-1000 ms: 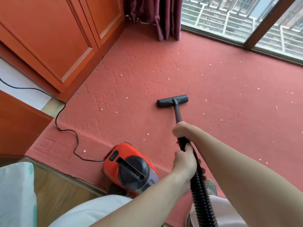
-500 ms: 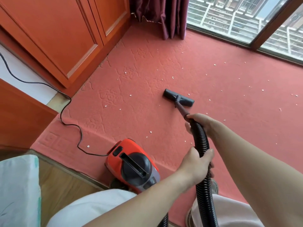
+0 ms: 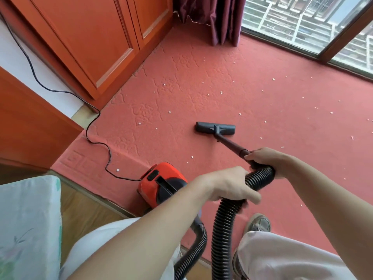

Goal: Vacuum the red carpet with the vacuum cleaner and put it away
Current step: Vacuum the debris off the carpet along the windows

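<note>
The person stands at the lower edge of the red carpet (image 3: 232, 87), both arms reaching forward. The left hand (image 3: 228, 185) has its grip closed around the black ribbed hose (image 3: 222, 223) near the frame's centre, and the right hand (image 3: 264, 160), just above and to the right of it, is clamped where the hose meets the dark wand (image 3: 230, 144). The wand slants up and left to the flat floor head (image 3: 215, 128), which rests on the carpet at centre frame among scattered white crumbs (image 3: 169, 112). The orange vacuum cleaner (image 3: 159, 184) sits on the carpet's lower border, left of the hands, its black cord (image 3: 96, 130) trailing toward the upper left past the wooden cabinet (image 3: 90, 37).
</note>
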The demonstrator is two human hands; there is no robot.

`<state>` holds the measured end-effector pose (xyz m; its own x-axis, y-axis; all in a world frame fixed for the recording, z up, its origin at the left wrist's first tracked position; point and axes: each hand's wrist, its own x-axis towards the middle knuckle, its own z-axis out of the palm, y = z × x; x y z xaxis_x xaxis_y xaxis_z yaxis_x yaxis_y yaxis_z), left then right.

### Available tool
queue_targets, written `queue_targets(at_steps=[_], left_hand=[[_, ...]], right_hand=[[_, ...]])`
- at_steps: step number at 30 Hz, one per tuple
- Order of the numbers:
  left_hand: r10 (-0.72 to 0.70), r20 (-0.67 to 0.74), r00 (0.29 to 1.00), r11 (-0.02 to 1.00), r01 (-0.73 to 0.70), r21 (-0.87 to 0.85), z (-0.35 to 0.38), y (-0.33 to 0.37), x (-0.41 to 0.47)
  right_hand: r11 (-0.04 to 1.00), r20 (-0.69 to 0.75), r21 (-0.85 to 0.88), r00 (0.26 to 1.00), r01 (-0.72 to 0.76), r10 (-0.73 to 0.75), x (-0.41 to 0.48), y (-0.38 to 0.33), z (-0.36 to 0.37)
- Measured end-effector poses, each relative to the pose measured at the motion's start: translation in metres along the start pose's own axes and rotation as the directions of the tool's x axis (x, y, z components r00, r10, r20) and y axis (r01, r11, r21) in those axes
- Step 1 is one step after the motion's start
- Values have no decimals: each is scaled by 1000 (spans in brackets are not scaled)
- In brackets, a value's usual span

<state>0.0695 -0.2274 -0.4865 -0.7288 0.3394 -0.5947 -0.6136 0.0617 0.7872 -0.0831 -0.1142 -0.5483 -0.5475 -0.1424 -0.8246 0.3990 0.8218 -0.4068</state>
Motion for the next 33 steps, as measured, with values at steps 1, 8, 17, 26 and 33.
queue_targets(at_steps=[1,8,17,26,33], left_hand=[[12,-11,1000,998,-11,57,-3,-2,-6],[-9,-29,1000,980,14,197,-15,-23,-42],[-12,-338,941,832,197,518,-15,-50,-47],[344,-599,723,835,56,547,-23,-34,-30],[448,-347,824,707,-88,702,-10,-33,-37]], right_hand=[[1000,-17,-12,1000,-2,2,-1,2,2],[1000,-141,-9,990,-29,27,-7,17,-13],[1000,-123,-21,992,4,-7,-5,30,-17],[992,-3,-116,998,55,-55,-21,23,3],[957,74,-223,982,185,-173,-76,62,22]])
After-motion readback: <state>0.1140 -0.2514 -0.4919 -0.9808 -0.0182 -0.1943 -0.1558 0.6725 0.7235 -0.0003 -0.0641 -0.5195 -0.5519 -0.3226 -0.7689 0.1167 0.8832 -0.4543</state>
